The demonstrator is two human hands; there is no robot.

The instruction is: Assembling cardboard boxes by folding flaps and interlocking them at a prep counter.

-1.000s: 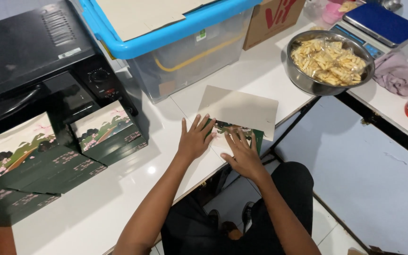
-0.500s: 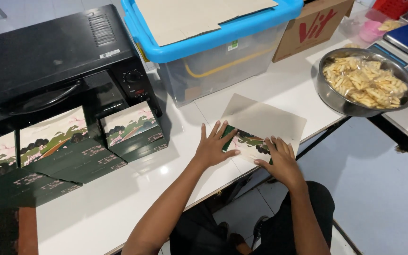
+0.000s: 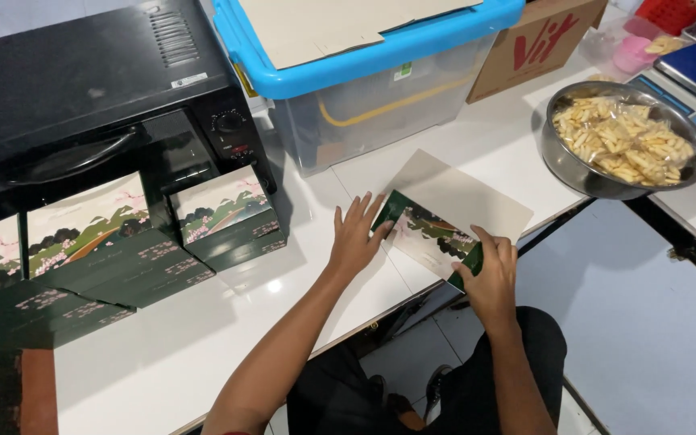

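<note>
A person sits at a white worktop [image 3: 203, 354], seen from above. Both hands work 1 flat, unfolded green carton [image 3: 431, 235] that lies near the worktop's right edge, partly on a tan card sheet [image 3: 477, 197]. The left hand [image 3: 356, 238] is spread flat, fingers wide, pressing the carton's left end. The right hand [image 3: 493, 270] pinches its near right corner. At the left, 3 finished boxes [image 3: 114, 242] stand before a black oven [image 3: 82, 97]; this carton looks not yet folded. A bowl of snacks [image 3: 622, 137] waits far right, apparently unpacked.
</note>
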